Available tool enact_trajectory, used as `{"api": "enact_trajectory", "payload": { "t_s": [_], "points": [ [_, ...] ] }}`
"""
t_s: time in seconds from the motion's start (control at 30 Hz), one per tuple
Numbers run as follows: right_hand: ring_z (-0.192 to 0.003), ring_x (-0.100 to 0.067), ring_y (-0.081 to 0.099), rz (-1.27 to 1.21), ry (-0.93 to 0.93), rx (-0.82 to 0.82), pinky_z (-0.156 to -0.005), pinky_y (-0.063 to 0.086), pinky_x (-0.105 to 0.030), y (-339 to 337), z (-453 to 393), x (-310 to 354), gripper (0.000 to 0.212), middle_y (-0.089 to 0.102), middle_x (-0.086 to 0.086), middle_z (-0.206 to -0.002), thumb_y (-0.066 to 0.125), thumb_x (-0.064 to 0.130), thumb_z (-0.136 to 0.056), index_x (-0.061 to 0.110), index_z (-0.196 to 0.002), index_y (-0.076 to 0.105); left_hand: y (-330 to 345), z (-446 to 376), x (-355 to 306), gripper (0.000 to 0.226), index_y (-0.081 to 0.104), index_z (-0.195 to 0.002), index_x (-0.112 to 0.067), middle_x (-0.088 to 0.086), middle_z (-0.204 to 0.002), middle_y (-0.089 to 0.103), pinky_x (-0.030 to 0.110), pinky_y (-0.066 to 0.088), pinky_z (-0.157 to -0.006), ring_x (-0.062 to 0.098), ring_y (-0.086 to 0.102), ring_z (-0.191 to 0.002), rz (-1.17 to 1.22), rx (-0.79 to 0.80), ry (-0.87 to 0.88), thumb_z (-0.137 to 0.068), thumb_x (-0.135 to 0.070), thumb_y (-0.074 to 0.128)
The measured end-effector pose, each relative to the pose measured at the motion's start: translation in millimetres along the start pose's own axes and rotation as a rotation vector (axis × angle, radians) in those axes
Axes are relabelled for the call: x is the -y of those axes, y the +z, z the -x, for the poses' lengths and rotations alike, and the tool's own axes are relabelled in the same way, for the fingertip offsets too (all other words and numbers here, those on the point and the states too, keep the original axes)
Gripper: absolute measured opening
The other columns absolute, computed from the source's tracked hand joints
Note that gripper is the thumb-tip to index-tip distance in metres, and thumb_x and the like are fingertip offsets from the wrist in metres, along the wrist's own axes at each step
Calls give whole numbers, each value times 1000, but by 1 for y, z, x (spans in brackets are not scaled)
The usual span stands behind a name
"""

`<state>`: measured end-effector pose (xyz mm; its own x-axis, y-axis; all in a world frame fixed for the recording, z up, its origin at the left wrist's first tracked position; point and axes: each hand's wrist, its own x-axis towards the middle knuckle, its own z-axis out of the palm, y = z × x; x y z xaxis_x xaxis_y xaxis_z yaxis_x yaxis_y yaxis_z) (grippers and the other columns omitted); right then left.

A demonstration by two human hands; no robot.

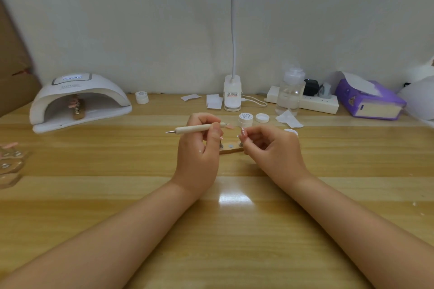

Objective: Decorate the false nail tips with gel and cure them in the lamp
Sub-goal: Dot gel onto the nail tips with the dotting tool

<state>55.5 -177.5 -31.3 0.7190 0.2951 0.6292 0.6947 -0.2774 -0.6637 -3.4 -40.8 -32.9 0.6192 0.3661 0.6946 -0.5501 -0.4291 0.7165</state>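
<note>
At the far left edge of the wooden surface [117, 195], several wooden holders [10, 163] are seen, one bearing a pink nail tip [9, 145]. Behind them, the white curing lamp [79, 98] is placed with its opening toward the viewer; inside it a wooden stand with pink tips [77, 107] is visible. A small closed white jar [141, 97] is set just right of the lamp, and white paper pieces [214, 101] are laid near the clip base of a gooseneck desk lamp [232, 95].

In the centre, the left hand [199, 148] is curled round a pale wooden dotting tool [195, 128], which is held roughly level with its metal point directed left; a pink nail tip [229, 126] is seen at the tool's right end, but whether it is attached cannot be told. Between the hands, a wooden display strip [231, 148] with round metal mounts is laid on the surface. The right hand [274, 148] is held close beside the left, apart from it, its fingers curled inward; whether anything is pinched cannot be told.

Behind the hands, an open gel pot [245, 119] and a loose white lid [262, 118] are placed side by side. Further right are seen a clear pump bottle [290, 91], a white power strip [317, 103] and a purple tissue pack [368, 98].
</note>
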Motion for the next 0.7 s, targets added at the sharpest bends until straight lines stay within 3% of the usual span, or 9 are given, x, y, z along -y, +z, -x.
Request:
{"api": "enact_trajectory", "payload": {
  "t_s": [0.07,0.13,0.2,0.23,0.33,0.4,0.5,0.57,0.7],
  "points": [
    [-59,-19,63,-23,12,26,-64,54,-37,2,0,1,5,66,8,-65,68,15,-85,11,-83,72,0,0,1,13,51,-89,-27,-12,-70,59,8,43,-61,-2,57,-67,17,-8,-5,-92,-16,46],
    [-57,-8,61,-24,10,57,-61,51,-25,6,0,3,5,63,10,-62,69,14,-84,12,-82,73,0,-1,2,12,51,-89,-28,-17,-73,60,8,44,-62,-2,57,-68,22,-10,-8,-92,-17,46],
    [-56,3,56,35,-8,87,-62,41,-10,9,-1,4,6,62,2,-57,69,16,-84,14,-81,74,0,-1,4,12,50,-89,-29,-20,-75,60,10,45,-62,-1,57,-68,9,-8,-5,-92,-18,45],
    [-55,2,54,78,-3,103,-64,38,-10,11,-2,3,6,61,-2,-55,69,17,-84,15,-81,74,0,-1,4,12,50,-89,-29,-21,-76,60,11,45,-62,0,57,-68,3,-5,-5,-92,-18,45],
    [-51,-8,46,184,50,150,-74,33,-24,15,-3,0,9,51,10,-49,67,22,-85,19,-83,75,0,-2,3,12,50,-89,-29,-20,-76,60,12,45,-62,1,57,-67,-12,1,-8,-92,-19,45],
    [-49,-5,43,211,59,166,-80,34,-27,16,-2,-1,10,44,15,-46,66,22,-85,19,-84,75,0,-2,4,12,50,-89,-29,-20,-75,60,11,44,-61,1,57,-67,-20,3,-11,-92,-19,45],
    [-50,-2,41,262,66,192,-101,28,-28,17,-3,-2,14,40,17,-47,62,23,-88,18,-87,75,1,-2,3,13,49,-88,-31,-16,-72,60,16,45,-60,8,57,-67,-31,9,-13,-92,-19,45],
    [-53,-4,43,296,73,205,-107,24,-29,17,-3,-3,17,44,15,-50,59,25,-90,18,-91,74,2,-1,1,13,49,-88,-31,-11,-72,59,23,46,-62,15,58,-69,-51,17,1,-91,-19,45],
    [-70,-22,58,436,66,220,-109,29,-34,16,-4,0,25,66,-5,-68,52,27,-94,14,-94,73,2,0,-1,12,48,-89,-31,-5,-75,59,25,45,-62,15,57,-69,-85,38,36,-92,-19,45]
  ]
}}
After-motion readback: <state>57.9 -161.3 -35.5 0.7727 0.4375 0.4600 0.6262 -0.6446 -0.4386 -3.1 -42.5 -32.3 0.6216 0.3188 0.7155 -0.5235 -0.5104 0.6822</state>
